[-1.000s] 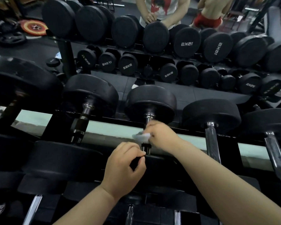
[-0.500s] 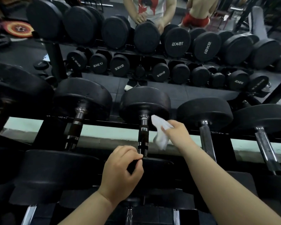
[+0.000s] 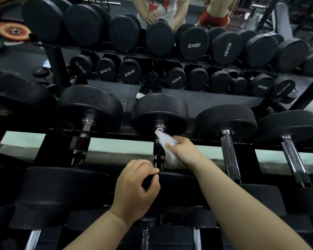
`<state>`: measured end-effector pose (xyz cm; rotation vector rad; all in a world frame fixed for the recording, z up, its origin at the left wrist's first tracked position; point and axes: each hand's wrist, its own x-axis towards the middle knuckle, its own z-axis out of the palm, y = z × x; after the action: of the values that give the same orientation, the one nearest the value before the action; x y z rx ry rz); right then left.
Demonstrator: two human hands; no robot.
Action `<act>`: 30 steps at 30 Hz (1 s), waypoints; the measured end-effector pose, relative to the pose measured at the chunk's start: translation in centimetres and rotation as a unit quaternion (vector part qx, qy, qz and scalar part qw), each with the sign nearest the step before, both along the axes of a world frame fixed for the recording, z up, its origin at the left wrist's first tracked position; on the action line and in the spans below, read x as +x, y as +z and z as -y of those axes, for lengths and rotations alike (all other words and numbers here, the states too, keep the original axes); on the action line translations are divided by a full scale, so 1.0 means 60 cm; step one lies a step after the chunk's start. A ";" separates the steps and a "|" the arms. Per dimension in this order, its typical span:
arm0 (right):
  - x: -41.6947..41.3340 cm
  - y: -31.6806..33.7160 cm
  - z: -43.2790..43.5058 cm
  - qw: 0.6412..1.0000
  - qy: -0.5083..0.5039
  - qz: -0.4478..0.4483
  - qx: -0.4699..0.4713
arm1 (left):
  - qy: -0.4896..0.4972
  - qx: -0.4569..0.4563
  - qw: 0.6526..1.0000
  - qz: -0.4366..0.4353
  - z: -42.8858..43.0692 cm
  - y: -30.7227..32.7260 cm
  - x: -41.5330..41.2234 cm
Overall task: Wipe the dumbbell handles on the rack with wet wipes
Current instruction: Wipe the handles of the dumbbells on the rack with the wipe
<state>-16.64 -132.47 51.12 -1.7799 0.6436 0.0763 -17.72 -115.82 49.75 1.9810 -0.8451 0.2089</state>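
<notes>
Head view. Middle of the black metal rack (image 3: 107, 135): a dumbbell with black round rubber heads (image 3: 160, 112), lying front to back, its far head toward the mirror (image 3: 215, 103).

Its dark cylindrical handle (image 3: 158, 156) is exposed between the two heads, with a chrome collar at the far end.

Right hand (image 3: 182, 149): just right of the handle, fingers closed on a crumpled white wet wipe (image 3: 163, 139). The upper tip of the wipe touches the chrome collar below the far head. The lower part hangs under the hand, beside the handle. I cannot tell whether this part touches the handle.

Left hand (image 3: 135, 186): fingers and thumb curled on the upper rim of the near head (image 3: 177, 181), just left of the handle's near end.

Neighbours: two dumbbells with chrome handles (image 3: 229, 156) to the right, and one with a dark banded handle (image 3: 83, 141) to the left.
</notes>
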 end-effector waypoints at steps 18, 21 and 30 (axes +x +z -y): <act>-0.029 0.047 0.035 0.958 -0.066 0.094 0.262 | -0.022 -0.019 0.999 -0.019 -0.002 0.001 0.002; -0.041 0.055 0.035 0.968 -0.076 0.104 0.214 | -0.024 -0.017 0.991 -0.127 -0.005 0.015 0.005; -0.039 0.069 -0.016 0.976 -0.006 0.107 0.189 | -0.044 0.028 0.945 -0.323 0.053 0.093 0.088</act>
<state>-18.97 -131.49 55.24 -1.3935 0.4496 -0.0023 -12.43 -118.97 55.32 1.8793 -0.5061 -0.5028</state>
